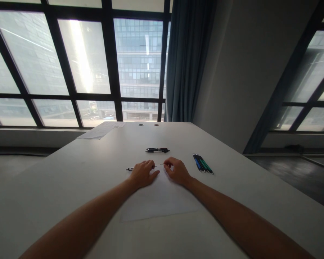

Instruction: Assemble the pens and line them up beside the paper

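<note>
Paper sheet [162,201] beneath both wrists: taking a pen [132,168] apart.
Left hand [143,174] grasps the pen; right hand [178,171] pinches a thin part just beside it; next, a straight, steady pull seems needed. Spare pens [203,163] lie right of the right hand.

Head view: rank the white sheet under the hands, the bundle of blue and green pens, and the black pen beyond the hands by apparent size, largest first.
1. White sheet, by far the largest.
2. Bundle of blue and green pens.
3. Black pen.
The last two look close; the black pen lies farther off, so their order is unsure.
</note>
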Demonstrator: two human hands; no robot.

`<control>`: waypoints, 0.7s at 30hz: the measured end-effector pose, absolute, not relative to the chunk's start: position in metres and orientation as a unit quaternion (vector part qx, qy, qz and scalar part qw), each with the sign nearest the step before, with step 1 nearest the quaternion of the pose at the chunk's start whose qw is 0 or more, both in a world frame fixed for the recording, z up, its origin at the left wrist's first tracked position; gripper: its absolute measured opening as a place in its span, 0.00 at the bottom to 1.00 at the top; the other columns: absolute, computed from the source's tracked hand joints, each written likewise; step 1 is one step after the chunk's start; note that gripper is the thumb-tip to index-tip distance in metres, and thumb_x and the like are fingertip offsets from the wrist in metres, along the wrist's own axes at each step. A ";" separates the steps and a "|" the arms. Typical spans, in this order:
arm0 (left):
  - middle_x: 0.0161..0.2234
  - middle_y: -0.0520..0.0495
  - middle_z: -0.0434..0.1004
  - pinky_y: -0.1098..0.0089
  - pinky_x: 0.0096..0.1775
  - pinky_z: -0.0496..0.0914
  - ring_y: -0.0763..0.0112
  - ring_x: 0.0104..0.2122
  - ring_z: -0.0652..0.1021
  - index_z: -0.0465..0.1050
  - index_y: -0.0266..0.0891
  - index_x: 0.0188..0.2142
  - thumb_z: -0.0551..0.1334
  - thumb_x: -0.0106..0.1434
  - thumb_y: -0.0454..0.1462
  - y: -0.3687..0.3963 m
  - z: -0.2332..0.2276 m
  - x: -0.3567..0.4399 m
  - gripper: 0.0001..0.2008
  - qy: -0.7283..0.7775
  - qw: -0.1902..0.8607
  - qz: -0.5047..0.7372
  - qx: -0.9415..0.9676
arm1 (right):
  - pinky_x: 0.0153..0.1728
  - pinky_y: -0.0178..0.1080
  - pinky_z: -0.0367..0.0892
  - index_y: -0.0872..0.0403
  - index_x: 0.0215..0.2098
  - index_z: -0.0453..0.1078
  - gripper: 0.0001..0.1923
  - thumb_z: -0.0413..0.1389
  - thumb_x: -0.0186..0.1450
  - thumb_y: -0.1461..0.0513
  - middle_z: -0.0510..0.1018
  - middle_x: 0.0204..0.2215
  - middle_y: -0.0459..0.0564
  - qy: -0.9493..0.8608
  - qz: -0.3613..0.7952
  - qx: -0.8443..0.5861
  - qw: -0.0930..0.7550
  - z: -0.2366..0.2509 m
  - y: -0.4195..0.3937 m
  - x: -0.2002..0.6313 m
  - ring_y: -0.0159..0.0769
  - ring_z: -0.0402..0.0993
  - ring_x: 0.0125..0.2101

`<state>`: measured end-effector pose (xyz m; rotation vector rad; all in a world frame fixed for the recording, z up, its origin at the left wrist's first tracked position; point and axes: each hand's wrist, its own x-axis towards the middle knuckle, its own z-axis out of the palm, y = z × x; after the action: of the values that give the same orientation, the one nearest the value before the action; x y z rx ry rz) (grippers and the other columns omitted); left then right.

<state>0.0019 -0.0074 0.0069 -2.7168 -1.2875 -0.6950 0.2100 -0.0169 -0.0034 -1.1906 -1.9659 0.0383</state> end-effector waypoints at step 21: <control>0.30 0.49 0.79 0.69 0.35 0.67 0.66 0.33 0.78 0.76 0.42 0.41 0.58 0.65 0.51 -0.007 0.023 -0.001 0.17 -0.352 0.057 -0.194 -0.914 | 0.33 0.35 0.62 0.54 0.32 0.70 0.04 0.53 0.64 0.64 0.75 0.27 0.46 -0.772 -0.078 -0.468 0.423 -0.005 -0.017 0.217 0.33 0.69 0.27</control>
<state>-0.0007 -0.0070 0.0228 -2.7718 -1.0685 -0.5885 0.2172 -0.0170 -0.0046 -1.1723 -1.9321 -0.1942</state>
